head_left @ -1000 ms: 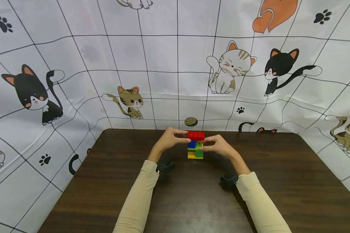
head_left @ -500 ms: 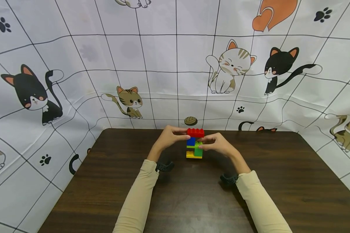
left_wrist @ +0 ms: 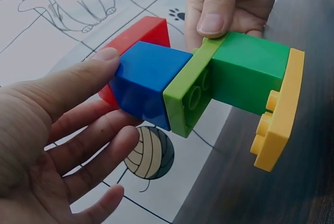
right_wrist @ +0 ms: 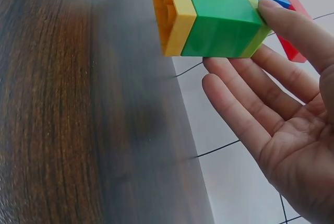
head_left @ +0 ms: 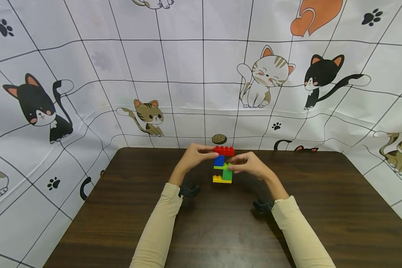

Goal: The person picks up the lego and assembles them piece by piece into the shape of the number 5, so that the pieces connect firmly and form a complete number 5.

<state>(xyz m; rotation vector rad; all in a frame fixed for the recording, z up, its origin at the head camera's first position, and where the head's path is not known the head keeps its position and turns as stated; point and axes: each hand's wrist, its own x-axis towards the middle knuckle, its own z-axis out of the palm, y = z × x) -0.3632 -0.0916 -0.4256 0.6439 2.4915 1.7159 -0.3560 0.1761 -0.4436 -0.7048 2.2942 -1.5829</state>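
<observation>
A stack of toy building bricks is held upright between both hands in the head view. From the top come a red brick (head_left: 224, 151), a blue brick (head_left: 219, 160), a lime-green plate (left_wrist: 195, 85), a green brick (head_left: 227, 174) and a yellow plate (head_left: 222, 179). My left hand (head_left: 194, 158) pinches the upper end, its thumb against the blue brick beside the red one. With thumb and fingers, my right hand (head_left: 249, 165) grips the stack around the lime-green plate. The yellow plate's hollow underside shows in the right wrist view, so the stack appears off the table.
The dark wooden table (head_left: 201, 230) spreads below both forearms. Behind it hangs a white sheet (head_left: 187, 93) printed with cats and grid lines. Each wrist carries a dark strapped device, such as the left wrist device (head_left: 189, 191).
The red top has risen slightly, and more of the blue brick's face shows. The yellow bottom has shifted a little left. Both hands have crept slightly upward, keeping their hold.
</observation>
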